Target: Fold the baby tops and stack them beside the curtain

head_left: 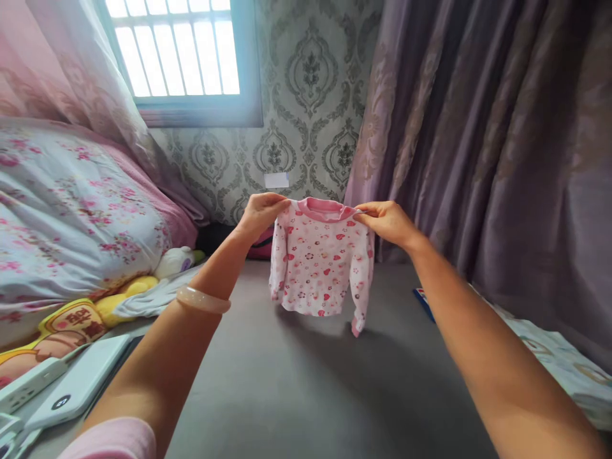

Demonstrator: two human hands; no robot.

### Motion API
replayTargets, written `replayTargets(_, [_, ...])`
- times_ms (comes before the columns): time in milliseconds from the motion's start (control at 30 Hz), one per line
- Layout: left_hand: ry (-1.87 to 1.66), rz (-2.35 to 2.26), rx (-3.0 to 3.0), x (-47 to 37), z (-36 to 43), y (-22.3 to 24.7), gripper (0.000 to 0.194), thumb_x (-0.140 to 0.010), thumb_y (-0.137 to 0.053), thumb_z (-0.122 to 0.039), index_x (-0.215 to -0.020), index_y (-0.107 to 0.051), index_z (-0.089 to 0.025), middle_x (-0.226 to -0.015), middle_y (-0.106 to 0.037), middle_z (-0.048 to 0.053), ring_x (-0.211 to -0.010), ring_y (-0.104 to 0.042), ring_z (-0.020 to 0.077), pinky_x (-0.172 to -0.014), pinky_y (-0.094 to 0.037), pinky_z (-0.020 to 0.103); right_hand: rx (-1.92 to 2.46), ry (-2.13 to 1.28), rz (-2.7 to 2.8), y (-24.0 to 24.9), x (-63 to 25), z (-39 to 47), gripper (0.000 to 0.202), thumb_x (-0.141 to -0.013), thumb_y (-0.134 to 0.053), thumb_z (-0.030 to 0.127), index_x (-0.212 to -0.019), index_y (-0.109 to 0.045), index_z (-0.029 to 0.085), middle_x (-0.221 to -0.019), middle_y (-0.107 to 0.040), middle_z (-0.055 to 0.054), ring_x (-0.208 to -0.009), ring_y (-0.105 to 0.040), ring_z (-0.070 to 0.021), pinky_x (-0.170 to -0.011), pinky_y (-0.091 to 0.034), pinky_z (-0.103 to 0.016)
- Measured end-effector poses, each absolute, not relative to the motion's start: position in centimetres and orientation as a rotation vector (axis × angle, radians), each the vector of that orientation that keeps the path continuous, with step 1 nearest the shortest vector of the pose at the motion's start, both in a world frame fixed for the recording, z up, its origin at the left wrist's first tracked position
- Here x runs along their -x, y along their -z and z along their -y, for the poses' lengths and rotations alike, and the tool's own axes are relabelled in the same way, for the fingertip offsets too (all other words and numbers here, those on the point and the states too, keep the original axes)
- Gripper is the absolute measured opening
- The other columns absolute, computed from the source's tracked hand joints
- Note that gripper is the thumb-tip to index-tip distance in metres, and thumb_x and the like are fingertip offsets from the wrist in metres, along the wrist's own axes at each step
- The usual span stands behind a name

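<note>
A small white long-sleeved shirt (319, 264) with a pink collar and red and pink prints hangs upright in front of me. My left hand (264, 213) pinches its left shoulder beside the collar. The opposite shoulder is pinched between the thumb and fingers of my right hand (386, 220). Both sleeves dangle, the right one reaching lower with its pink cuff (356, 327). Beneath the shirt lies a grey flat surface (239, 382), on which its shadow falls. A pale bangle (203, 299) circles my left forearm.
At left are floral bedding (81, 210), a yellow plush item (119, 303), a power strip (31, 384) and a white power bank (79, 382). Folded patterned cloth (554, 350) and a blue item (424, 305) lie at right. Behind stand a patterned wall (310, 76), a barred window (176, 57) and purple curtains (478, 140).
</note>
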State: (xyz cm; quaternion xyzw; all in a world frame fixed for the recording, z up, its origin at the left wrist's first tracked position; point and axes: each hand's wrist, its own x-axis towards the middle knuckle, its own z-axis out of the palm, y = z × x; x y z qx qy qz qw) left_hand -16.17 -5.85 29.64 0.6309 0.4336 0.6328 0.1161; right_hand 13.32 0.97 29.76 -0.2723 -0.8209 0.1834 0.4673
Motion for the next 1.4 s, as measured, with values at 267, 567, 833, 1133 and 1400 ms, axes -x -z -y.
replayTargets(267, [-1.533,-1.949,-2.193,15.5,5.7,-30.4,0.020,-0.078,-0.064,-0.034,-0.072,-0.074,-0.018,-0.064,-0.067,0.002,-0.079,-0.060,0.0199,-0.082,-0.040,0.036,0.781,-0.400,2.026,-29.4,-13.2,-2.1,0.030,-0.077,-0.067,0.051,-0.089,-0.077,0.025,-0.084,-0.076,-0.002,-0.086,-0.070,-0.0229,-0.081,-0.053,-0.035])
replayTargets(567, [-1.607,-1.696,-2.106,15.4,6.7,-31.0,0.025,-0.078,-0.062,-0.038,-0.077,-0.074,-0.017,-0.067,-0.066,0.002,-0.071,-0.060,0.0164,-0.076,-0.042,0.032,0.737,-0.644,2.023,-30.4,-14.3,-0.6,0.035,-0.072,-0.072,0.050,-0.088,-0.077,0.019,-0.083,-0.075,-0.004,-0.076,-0.069,-0.0208,-0.070,-0.053,-0.030])
replayTargets(833, [-1.682,-1.802,-2.158,15.1,6.3,-31.4,0.021,-0.075,-0.064,-0.038,-0.069,-0.072,-0.019,-0.065,-0.065,0.004,-0.086,-0.060,0.0234,-0.086,-0.041,0.040,0.812,-0.478,2.027,-30.7,-14.5,-1.1,0.034,-0.074,-0.069,0.051,-0.084,-0.078,0.020,-0.080,-0.075,-0.004,-0.077,-0.069,-0.0211,-0.066,-0.051,-0.027])
replayTargets(1133, [-1.782,-1.459,-2.034,15.0,6.0,-31.0,0.025,-0.074,-0.067,-0.042,-0.074,-0.074,-0.018,-0.062,-0.063,0.002,-0.078,-0.058,0.0195,-0.078,-0.044,0.033,0.732,-0.603,1.972,-30.8,-14.9,-1.0,0.038,-0.071,-0.072,0.052,-0.088,-0.078,0.019,-0.081,-0.075,-0.003,-0.073,-0.067,-0.0188,-0.065,-0.051,-0.027])
replayTargets(1400, [-1.571,-1.211,-1.813,15.3,6.0,-31.1,0.040,-0.064,-0.077,-0.050,-0.076,-0.069,-0.013,-0.063,-0.059,0.000,-0.054,-0.048,0.0089,-0.050,-0.037,0.020,0.670,-0.687,1.876,-30.3,-14.8,-1.5,0.044,-0.060,-0.079,0.057,-0.082,-0.077,0.018,-0.079,-0.075,-0.004,-0.071,-0.067,-0.0198,-0.068,-0.053,-0.031])
